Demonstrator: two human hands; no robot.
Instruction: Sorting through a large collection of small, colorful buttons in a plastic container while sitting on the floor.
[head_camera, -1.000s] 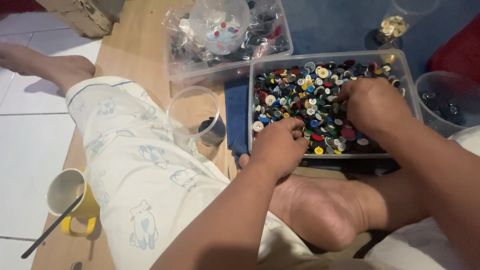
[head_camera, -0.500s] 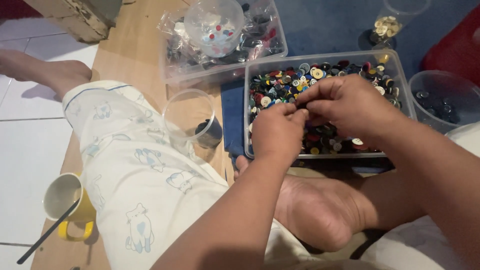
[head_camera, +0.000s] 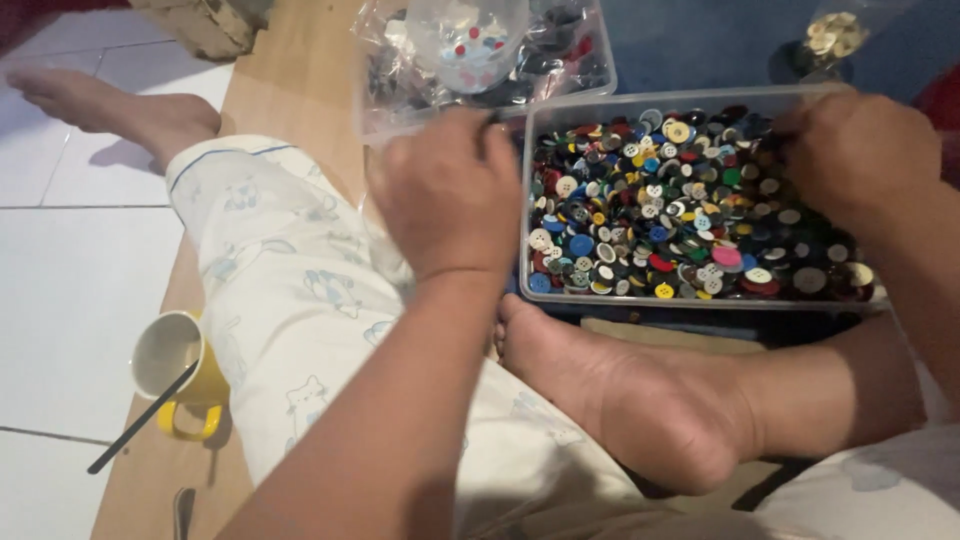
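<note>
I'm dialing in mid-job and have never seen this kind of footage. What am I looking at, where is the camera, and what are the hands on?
There is no machine here: a person sits on the floor and works with two bare hands. The one picture comes from a camera worn on the person's head, looking down over the lap and legs.

The left hand is closed, back up, just left of a clear plastic tub filled with mixed coloured buttons. Whether it holds anything is hidden. The right hand rests on the buttons at the tub's far right corner, fingertips down among them.

Behind lies a second clear container with bagged buttons. At lower left a yellow mug with a dark stick in it stands on a wooden board. The person's bare foot lies in front of the tub.
</note>
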